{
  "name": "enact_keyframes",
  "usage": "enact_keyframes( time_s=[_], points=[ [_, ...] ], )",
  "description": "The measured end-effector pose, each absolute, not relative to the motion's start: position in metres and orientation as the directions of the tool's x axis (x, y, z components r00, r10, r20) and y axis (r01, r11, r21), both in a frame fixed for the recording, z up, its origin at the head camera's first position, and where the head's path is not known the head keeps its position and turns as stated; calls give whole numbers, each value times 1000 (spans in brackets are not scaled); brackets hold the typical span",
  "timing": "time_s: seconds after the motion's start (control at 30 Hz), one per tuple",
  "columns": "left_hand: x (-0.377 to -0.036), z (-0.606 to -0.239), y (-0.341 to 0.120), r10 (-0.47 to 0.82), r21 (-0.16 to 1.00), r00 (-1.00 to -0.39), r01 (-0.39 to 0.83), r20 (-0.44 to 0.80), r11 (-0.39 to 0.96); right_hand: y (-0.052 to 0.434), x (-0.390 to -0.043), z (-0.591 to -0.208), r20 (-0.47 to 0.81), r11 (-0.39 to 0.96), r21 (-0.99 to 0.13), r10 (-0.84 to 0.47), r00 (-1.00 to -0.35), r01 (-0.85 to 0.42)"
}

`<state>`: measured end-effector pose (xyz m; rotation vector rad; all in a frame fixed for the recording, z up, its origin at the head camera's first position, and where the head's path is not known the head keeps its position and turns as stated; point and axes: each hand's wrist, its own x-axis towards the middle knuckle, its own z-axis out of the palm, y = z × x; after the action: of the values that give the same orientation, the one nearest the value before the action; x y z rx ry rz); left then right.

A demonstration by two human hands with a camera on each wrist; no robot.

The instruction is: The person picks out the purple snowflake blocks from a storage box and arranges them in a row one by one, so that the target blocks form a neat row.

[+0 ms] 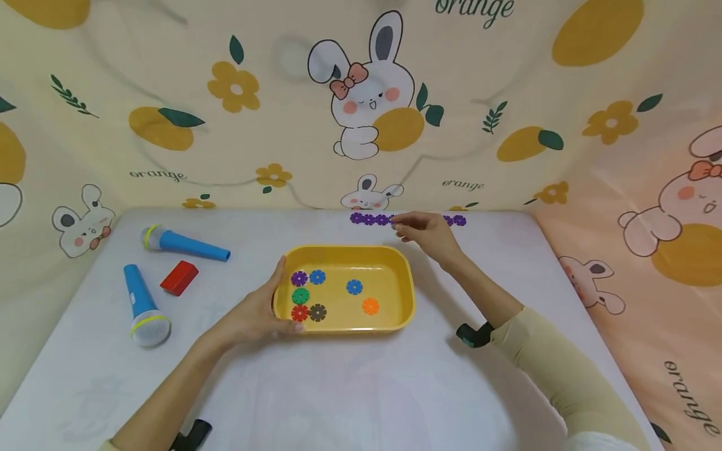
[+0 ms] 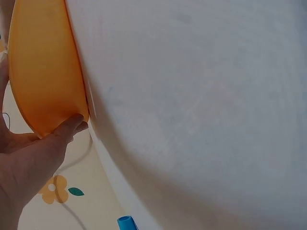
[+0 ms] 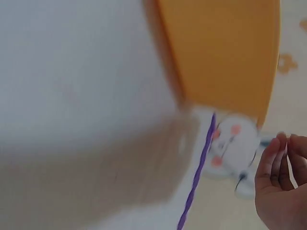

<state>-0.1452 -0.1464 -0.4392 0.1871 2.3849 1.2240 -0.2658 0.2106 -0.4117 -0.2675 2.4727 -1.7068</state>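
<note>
A yellow tray (image 1: 344,249) stands mid-table and holds several flower-shaped discs (image 1: 317,277) in purple, blue, green, red, brown and orange. My left hand (image 1: 254,313) grips the tray's left rim, thumb on top and fingers at the front corner. The left wrist view shows those fingers (image 2: 67,127) against the tray's outer wall (image 2: 43,72). Along the table's far edge lies a row of joined purple discs (image 1: 369,219). My right hand (image 1: 423,232) hovers over the middle of that row with fingers stretched out, nothing visibly held. In the blurred right wrist view the right hand (image 3: 280,187) is just right of the purple row (image 3: 196,177).
Two blue toy microphones (image 1: 186,244) (image 1: 143,307) and a red block (image 1: 179,277) lie at the left of the white table (image 1: 338,388). Bunny-and-orange print cloth (image 1: 366,94) walls in the back and both sides.
</note>
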Motion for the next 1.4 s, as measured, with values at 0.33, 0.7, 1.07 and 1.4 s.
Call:
enact_keyframes(
  time_s=[0.33,0.7,1.07,1.4],
  points=[
    [-151,-437,-147,313,787,-888,-82,-336,612,146,-244,-413,-52,348,-934,-361,-931,-83],
    [-155,-436,-147,345,787,-882,-44,-319,616,93,-234,-432,-66,472,-862,-466,-882,-185],
    [-151,-442,-145,368,815,-876,-47,-312,578,47,-217,-459,-24,521,-833,-375,-927,-189],
    [-149,-440,-148,374,817,-877,-37,-303,576,32,-216,-470,58,626,-721,-373,-926,-297]
  ],
)
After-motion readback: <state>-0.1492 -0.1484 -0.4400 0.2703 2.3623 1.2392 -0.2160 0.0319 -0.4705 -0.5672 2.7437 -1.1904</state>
